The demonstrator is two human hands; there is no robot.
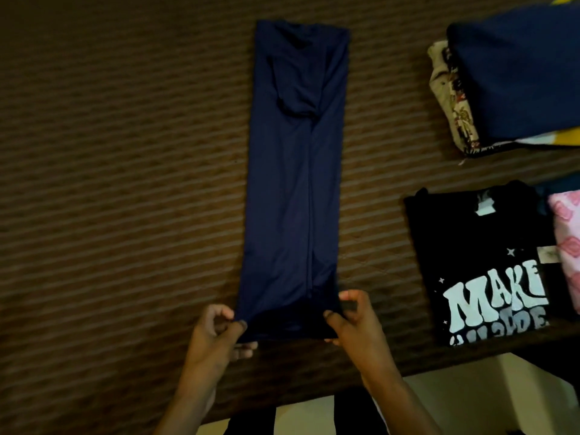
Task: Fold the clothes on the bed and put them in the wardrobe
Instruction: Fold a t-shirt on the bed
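A navy garment (pixel 295 171), folded lengthwise into a long narrow strip, lies on the brown striped bed cover (pixel 125 183), running away from me. My left hand (pixel 216 337) pinches its near left corner. My right hand (pixel 354 324) pinches its near right corner. The near hem is lifted slightly off the cover between both hands.
A folded black T-shirt (pixel 477 265) with white lettering lies to the right near the bed's edge, next to a pink patterned piece (pixel 568 246). Farther back on the right sits a stack with a navy garment on top (pixel 518 80) and a floral one beneath (pixel 455 98). Pale floor (pixel 470 400) shows below the bed edge.
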